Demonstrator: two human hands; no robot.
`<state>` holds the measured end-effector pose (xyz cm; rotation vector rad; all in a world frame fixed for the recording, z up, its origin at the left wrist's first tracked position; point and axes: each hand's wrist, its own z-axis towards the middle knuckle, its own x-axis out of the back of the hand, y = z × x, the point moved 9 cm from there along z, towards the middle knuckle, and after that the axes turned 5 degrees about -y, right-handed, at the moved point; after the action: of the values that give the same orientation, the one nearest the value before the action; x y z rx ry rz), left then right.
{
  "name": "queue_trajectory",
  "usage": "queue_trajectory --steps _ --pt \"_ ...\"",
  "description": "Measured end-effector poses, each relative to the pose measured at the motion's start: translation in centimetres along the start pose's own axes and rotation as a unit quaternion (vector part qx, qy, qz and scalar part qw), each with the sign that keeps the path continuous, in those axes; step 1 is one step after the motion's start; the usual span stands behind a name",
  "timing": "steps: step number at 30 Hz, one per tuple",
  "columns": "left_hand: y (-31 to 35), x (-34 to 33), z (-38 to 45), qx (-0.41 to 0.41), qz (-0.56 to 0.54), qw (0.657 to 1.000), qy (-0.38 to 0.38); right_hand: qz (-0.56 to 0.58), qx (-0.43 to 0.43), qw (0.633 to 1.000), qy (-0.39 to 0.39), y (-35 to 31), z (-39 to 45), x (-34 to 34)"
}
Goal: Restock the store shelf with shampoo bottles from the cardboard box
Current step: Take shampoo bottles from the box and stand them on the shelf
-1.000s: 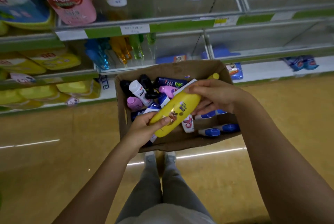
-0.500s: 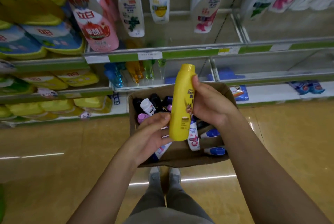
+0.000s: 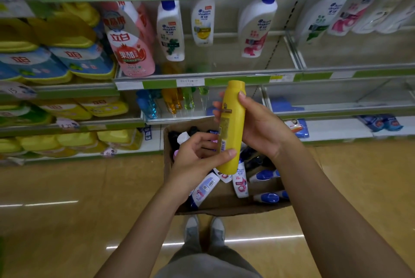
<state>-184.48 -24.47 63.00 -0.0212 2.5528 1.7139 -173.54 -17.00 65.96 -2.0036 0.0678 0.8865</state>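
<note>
While the cardboard box (image 3: pixel 224 208) is sitting on the floor at the person's feet with plenty of bottles lying loose inside it, the yellow shampoo bottle (image 3: pixel 231 127) is being held upright in the air above it, cap end up, level with the lower shelf edge. The right hand (image 3: pixel 262 129) is wrapping the upper body of the bottle, thumb pressing near the cap and fingers curling round the far side, so that grip is closed firmly on it. The left hand (image 3: pixel 199 156) is steadying the lower end, thumb lying across the front near the base and fingers curling behind. This looks like the check-and-orient step, with the back label turning toward the camera. Placement is not yet done. Next up, by my reading, is lifting the bottle to the shelf (image 3: pixel 224 71) where white shampoo bottles (image 3: pixel 170 30) are standing with gaps between them, which is calling for one hand letting go and a steady, upright set-down.
</note>
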Motion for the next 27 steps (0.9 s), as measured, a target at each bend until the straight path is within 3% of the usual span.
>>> queue_trajectory --steps 9,13,16,19,27 --pt "0.8 -1.7 -1.3 0.001 0.020 1.000 -0.017 -0.063 0.015 0.996 0.057 -0.8 -0.7 -0.4" --pt "0.6 -2.6 -1.9 0.039 -0.120 0.989 -0.083 -0.090 0.014 0.995 0.051 -1.6 -1.2 -0.9" --pt "1.0 -3.2 -2.1 0.065 -0.259 0.957 -0.114 -0.080 0.011 0.996 0.031 -2.2 -1.7 -1.6" --pt "1.6 -3.8 -2.3 0.085 -0.332 0.929 -0.140 -0.095 0.030 0.994 0.037 -3.2 -2.0 -1.9" --pt "1.4 -2.1 -1.5 0.032 -0.243 0.965 -0.099 -0.246 0.094 0.958 0.112 -6.2 -2.4 -3.5"
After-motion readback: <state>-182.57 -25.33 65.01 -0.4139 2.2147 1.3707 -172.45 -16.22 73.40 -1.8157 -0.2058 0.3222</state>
